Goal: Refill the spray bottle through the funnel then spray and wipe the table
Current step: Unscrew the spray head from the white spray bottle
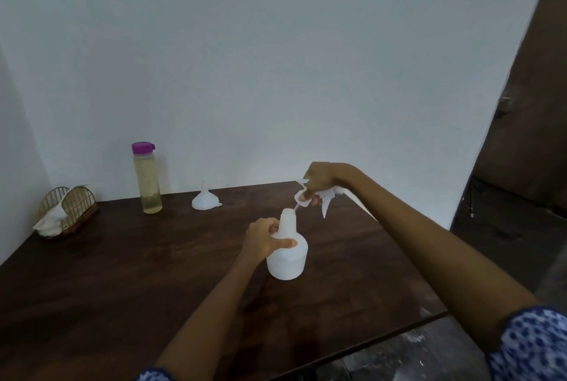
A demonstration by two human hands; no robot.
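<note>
White plastic is what the spray bottle [287, 254] is made of, and it stands on the dark wooden table [122, 273] near the middle of the frame. Its top is off, so the neck is open. The left hand [265, 238] grips the bottle around its narrow neck, with the fingers curled behind it and the thumb lying across the front. The right hand [322, 179] is up and to the right of the bottle, a little above it. Its fingers are curled tight around the white spray head [310, 198], which is lifted off the bottle. A thin tube hangs from the spray head, and its low end reaches down to the bottle's open mouth. The trigger part sticks out below the hand. A small white funnel [205, 200] sits upside down on the table, up and to the left of the bottle, with its thin end pointing up. Farther left stands a tall clear bottle [148, 179] with a purple lid and pale yellow liquid inside. At the left edge of the frame a wire basket [72, 204] sits on the table with a white cloth [50, 221] hanging out of it. Both sleeves are blue with white spots, low in the frame.
</note>
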